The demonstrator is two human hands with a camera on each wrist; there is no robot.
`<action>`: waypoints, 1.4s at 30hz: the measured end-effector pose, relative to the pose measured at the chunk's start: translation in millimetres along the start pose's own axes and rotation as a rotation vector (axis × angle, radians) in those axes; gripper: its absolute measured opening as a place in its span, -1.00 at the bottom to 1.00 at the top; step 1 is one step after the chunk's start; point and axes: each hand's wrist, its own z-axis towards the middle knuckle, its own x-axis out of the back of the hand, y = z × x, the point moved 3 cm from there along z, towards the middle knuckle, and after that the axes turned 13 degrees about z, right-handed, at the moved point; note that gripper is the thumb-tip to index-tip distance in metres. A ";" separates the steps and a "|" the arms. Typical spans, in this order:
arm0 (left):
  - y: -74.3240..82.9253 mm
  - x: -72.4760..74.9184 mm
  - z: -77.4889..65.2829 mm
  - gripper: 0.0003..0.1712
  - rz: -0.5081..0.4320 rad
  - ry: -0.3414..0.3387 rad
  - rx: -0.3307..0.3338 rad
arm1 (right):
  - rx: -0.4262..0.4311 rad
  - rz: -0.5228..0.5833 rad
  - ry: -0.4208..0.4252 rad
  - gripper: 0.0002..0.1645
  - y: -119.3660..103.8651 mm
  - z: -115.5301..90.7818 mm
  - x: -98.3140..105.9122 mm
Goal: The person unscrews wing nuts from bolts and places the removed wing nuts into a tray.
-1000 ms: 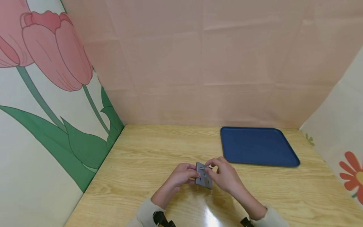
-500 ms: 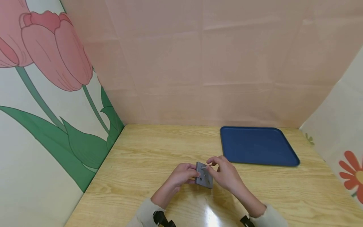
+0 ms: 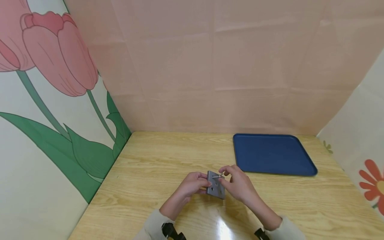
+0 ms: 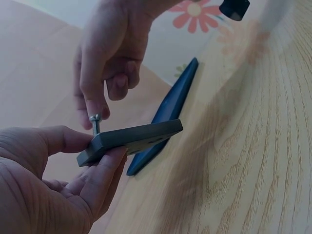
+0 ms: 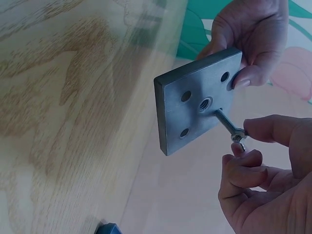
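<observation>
My left hand (image 3: 195,184) holds a grey metal plate (image 3: 216,190) by one edge, thumb on one face and fingers on the other. The plate is square and thick, tilted above the table. In the right wrist view it shows several round holes and a larger threaded one (image 5: 205,104) in the middle. A silver bolt (image 5: 226,123) stands out of a hole near the left thumb, most of its threaded shank exposed. My right hand (image 3: 238,184) pinches the bolt's head (image 5: 238,135) between thumb and index finger. The left wrist view shows the bolt (image 4: 96,126) upright at the plate's corner.
A blue tray (image 3: 273,155) lies on the wooden table (image 3: 168,150) behind and right of the hands. A pink-beige sheet (image 3: 210,66) hangs along the back, with a tulip-printed panel (image 3: 60,140) at left and a flower-printed one (image 3: 354,133) at right.
The right hand's thumb and fingertips have shifted slightly at the bolt's head, and more of the bolt now shows. The left hand and the plate stay almost still.
</observation>
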 end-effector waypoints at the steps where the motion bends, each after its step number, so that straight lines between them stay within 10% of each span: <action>1: -0.1 0.0 0.1 -0.69 0.000 0.000 0.001 | 0.001 -0.003 0.000 -0.73 0.0 0.0 -0.1; 42: -1.5 -0.9 -0.2 -0.69 0.021 -0.014 0.001 | -0.014 0.010 0.011 -0.79 1.6 2.3 0.3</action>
